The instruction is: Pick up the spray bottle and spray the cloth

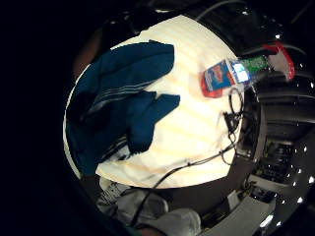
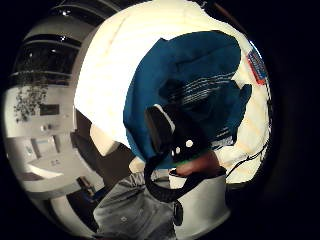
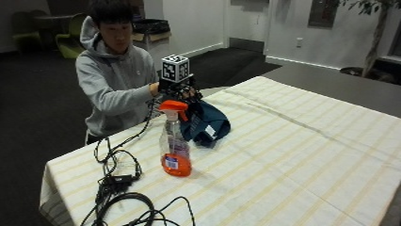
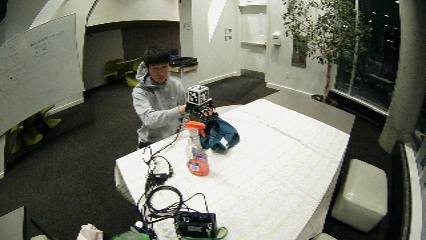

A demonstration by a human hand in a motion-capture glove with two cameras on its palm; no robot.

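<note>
1. From the outside view I see the gloved right hand [image 3: 179,92] raised above the table's near edge, just over the blue cloth [image 3: 205,124]; I cannot tell how its fingers are set.
2. The cloth lies crumpled on the striped tablecloth [image 3: 300,155], close to the edge where the person sits (a pale label shows on one fold).
3. The spray bottle [image 3: 173,146] stands upright beside the cloth, orange trigger head on top, orange liquid low in it, apart from the hand.
4. In the little-finger palm view the bottle [image 1: 231,73] sits near the table's rim, with bare tablecloth [image 1: 192,142] between it and the cloth [image 1: 123,103].
5. Black cables [image 3: 119,188] coil at the table's corner near the bottle; the far side of the cloth-covered table is broad open surface.
</note>
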